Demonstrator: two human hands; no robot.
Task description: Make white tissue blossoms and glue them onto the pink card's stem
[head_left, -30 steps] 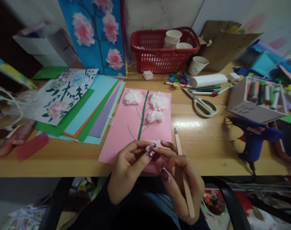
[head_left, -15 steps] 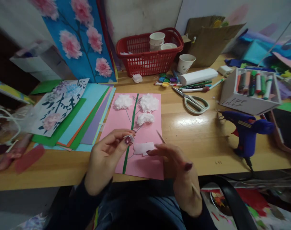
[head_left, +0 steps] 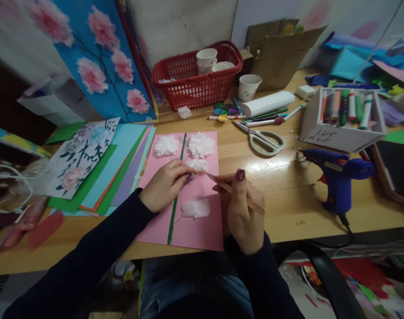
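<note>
Pink paper (head_left: 197,235) lies on the table, with a green stem (head_left: 171,221) down it and white tissue flowers (head_left: 201,144) on its upper part. Lower down, flat white tissue squares (head_left: 195,208) rest on it. My left hand (head_left: 166,184) reaches over the paper, its fingers pinched on a small white tissue piece, mostly hidden. In my right hand (head_left: 243,206) is a thin pointed wooden stick (head_left: 255,206). Its tip comes close to my left fingertips, just below the lowest flower; whether they touch I cannot tell.
Scissors (head_left: 264,141) and a blue glue gun (head_left: 339,173) lie to the right, near a box of markers (head_left: 341,137). Behind stand a red basket (head_left: 198,82) and a paper cup (head_left: 249,87). Coloured sheets (head_left: 105,173) are stacked left, below a blue flower picture (head_left: 113,62).
My left hand has moved up and forward, turning palm down over the paper. My right hand has left the tissue squares and brought the stick's tip beside the left fingertips.
</note>
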